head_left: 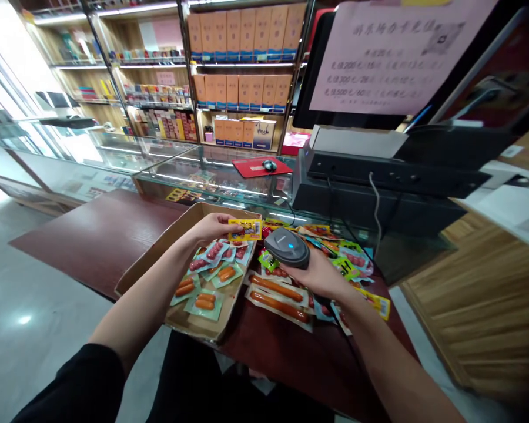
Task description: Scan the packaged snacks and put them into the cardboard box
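My left hand pinches a small yellow snack packet above the far part of a shallow cardboard box. Clear packs of small sausages lie inside that box. My right hand is wrapped round a grey barcode scanner with a blue light on top, its front end close to the yellow packet. Two long sausage packs lie on the dark red table just right of the box. A pile of colourful snack packets spreads beneath and beyond my right hand, partly hidden by it.
A glass counter stands behind the table, with a red mouse pad and a mouse on it. At the right are a monitor with a pink paper sign and a black machine with cables. Shelves of boxes line the back.
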A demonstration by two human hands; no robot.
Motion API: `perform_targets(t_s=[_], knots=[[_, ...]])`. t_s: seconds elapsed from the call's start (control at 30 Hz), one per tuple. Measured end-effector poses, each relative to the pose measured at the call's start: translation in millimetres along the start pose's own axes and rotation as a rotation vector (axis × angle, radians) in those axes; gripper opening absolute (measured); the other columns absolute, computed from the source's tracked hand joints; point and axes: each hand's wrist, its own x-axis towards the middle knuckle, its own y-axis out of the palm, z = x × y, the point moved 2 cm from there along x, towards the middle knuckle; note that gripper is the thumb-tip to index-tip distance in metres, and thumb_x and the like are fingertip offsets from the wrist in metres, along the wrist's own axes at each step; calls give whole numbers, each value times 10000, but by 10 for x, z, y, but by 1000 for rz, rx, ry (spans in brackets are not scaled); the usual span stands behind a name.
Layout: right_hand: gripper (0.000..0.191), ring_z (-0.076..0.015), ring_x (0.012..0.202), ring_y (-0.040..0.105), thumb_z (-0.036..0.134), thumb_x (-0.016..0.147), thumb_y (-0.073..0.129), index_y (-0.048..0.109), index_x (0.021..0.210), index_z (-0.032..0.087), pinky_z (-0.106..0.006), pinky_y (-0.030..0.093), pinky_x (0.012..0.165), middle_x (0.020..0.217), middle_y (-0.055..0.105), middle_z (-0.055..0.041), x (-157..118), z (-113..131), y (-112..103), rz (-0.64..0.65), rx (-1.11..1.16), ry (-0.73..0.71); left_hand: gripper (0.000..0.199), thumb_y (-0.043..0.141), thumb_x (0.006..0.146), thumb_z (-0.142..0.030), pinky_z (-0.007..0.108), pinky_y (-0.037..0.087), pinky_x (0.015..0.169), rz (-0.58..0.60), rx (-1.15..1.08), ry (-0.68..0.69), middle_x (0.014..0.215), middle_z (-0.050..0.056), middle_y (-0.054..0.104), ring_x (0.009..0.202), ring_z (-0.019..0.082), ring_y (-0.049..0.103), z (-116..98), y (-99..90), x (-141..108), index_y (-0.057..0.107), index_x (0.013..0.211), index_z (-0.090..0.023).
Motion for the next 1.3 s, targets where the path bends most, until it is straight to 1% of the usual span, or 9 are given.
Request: perform_targets(t_s=[0.23,0.5,0.67,0.73,0.87,0.97,1.03,1.2,1.3], knots=[[362,-276,1007,680,284,749,690,682,1093,169,-397,532,894,1084,733,-79,-2,-17,-5,32,-45,31,397,846,586,-418,172,391,489,19,71,2,753,31,707,563,79,583,41,31,-1,700,822,-134],[354,-270,939,687,304,745,684,706,1065,155,-386,541,830,1007,743,-94,-16,-50,7,29,-78,35,414,851,567,-410,214,464,572,39,59,3,840,67,733,660,135,652,94,38,31,724,849,-135],[334,-259,906,689,305,750,675,710,1040,144,-360,545,794,903,749,-80,-14,-21,0,32,-71,27,432,853,563,-407,217,468,579,39,67,-5,855,73,735,674,141,656,67,55,-1,730,873,-133],[341,-261,932,685,304,750,675,704,1047,141,-362,542,817,922,749,-79,-16,-1,-3,35,-56,25,417,848,571,-416,199,440,538,36,70,-7,807,55,724,626,115,629,63,55,2,720,851,-134],[376,-258,1006,673,289,748,683,679,1100,155,-370,525,889,1072,731,-79,-18,26,-7,33,12,15,426,852,559,-432,183,367,466,13,64,-11,739,32,696,544,80,567,44,17,46,703,819,-129],[385,-262,1024,668,275,745,686,671,1114,167,-374,521,897,1112,721,-76,-14,24,-17,26,31,-10,437,857,546,-439,191,359,471,-32,81,2,742,37,695,546,82,560,-2,-108,46,696,805,-126],[369,-260,979,678,283,748,681,675,1097,166,-369,528,867,1074,731,-75,-10,18,-33,25,13,-14,428,860,540,-438,195,365,488,-84,114,29,746,45,699,567,88,566,-42,-266,-12,693,781,-125],[258,-225,716,675,356,765,652,694,914,151,-331,536,691,769,733,-51,4,3,-91,39,-81,29,423,851,550,-444,203,335,471,-272,222,45,701,46,682,508,67,486,-132,-795,-384,720,798,-127],[263,-210,643,654,390,775,637,694,864,149,-312,523,631,669,700,-38,13,-19,-107,40,-101,33,396,833,576,-453,206,373,499,-325,246,36,663,35,660,532,81,500,-172,-992,-620,728,800,-144]])
